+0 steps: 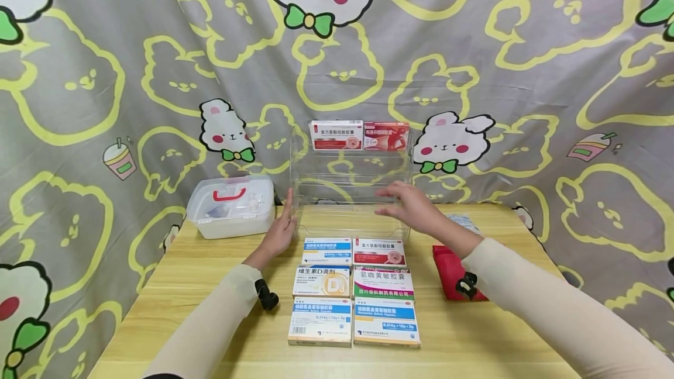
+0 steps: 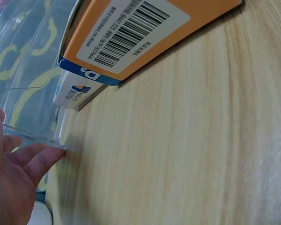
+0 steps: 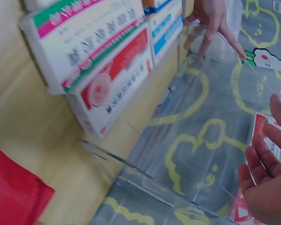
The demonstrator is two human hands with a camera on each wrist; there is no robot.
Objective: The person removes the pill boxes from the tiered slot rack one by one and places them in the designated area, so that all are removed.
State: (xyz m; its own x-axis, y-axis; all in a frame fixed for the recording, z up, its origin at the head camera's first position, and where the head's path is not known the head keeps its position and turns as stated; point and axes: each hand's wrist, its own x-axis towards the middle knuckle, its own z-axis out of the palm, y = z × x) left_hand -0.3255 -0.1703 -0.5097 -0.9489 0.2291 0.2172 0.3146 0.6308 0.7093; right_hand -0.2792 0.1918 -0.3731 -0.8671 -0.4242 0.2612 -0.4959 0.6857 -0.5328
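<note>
The clear stepped display rack (image 1: 347, 180) stands upright on the wooden table (image 1: 168, 320), against the patterned cloth (image 1: 342, 63) and behind six medicine boxes laid in two columns. Judged by eye, it should prove light, stiff and rather slippery, liable to scratch or crack; the side panels offer the safest hold, kept level because two cartons, one white-and-red (image 1: 337, 135), one red (image 1: 386, 136), stand on its top tier. Its walls are transparent and glossy, the lower tiers bare. Left hand (image 1: 279, 233): fingers extended, touching the rack's left side, not gripping. Right hand (image 1: 416, 206): thumb and fingers spread near the right side, holding nothing; contact unconfirmed.
</note>
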